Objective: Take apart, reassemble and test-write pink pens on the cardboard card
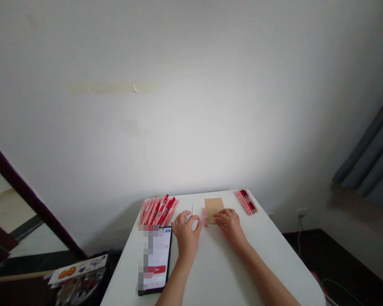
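Thumb and forefinger of my left hand [186, 229] are pinched together at a thin pink piece, too small to make out well. Just right of those fingertips stands a short pink pen part [205, 217], along the left edge of a brown card [214, 205]. My right hand [230, 223] has its fingers drawn together on the lower part of that card. Behind my left hand lies a slim white stick [193, 208]. Another pink bit [187, 211] shows partly behind the left fingers.
Several pink and red pens [157, 211] lie at the table's back left. A smaller group of pink, red and black pens [246, 202] is at the back right. A phone [157, 263] with a lit screen lies left of my left forearm. The white table [219, 272] meets the wall.
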The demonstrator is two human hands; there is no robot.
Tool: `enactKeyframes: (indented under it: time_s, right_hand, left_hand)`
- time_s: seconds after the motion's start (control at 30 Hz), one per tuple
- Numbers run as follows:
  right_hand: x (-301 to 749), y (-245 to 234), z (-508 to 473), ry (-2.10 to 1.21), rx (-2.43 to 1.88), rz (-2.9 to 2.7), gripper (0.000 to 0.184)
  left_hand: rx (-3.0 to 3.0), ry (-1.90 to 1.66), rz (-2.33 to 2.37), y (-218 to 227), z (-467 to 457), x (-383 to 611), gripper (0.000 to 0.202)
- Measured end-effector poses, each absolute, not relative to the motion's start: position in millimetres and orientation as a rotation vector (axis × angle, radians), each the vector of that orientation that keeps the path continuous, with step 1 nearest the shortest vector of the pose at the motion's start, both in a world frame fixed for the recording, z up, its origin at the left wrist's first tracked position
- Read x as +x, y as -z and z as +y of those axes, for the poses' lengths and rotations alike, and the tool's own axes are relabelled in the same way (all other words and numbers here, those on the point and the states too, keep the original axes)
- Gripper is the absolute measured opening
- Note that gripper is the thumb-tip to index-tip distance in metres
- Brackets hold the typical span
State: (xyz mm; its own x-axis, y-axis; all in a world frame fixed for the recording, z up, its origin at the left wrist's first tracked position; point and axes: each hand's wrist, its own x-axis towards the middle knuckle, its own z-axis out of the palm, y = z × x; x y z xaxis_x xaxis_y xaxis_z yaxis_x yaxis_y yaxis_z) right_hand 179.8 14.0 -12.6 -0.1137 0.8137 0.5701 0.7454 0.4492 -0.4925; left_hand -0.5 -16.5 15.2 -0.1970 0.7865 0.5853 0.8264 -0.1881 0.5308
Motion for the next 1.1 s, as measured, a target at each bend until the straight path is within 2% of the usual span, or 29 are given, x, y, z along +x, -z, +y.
enactKeyframes:
  time_s: [0.37, 0.57, 1.1]
  right_hand:
    - [164, -1, 13, 0.069, -1.296, -1.994, 0.021]
    - [154, -2, 14, 0.072, -1.284, -2.095, 0.03]
    - [152, -5, 15, -0.028, -1.288, -2.181, 0.024]
  left_hand:
    - [-1.881, 1.327, -1.988, -13, -14, -5, 0.01]
    - [-1.878, 1.321, -1.97, -12, -13, -6, 0.01]
    - [-1.855, 1.339, -1.956, -13, -13, -6, 0.012]
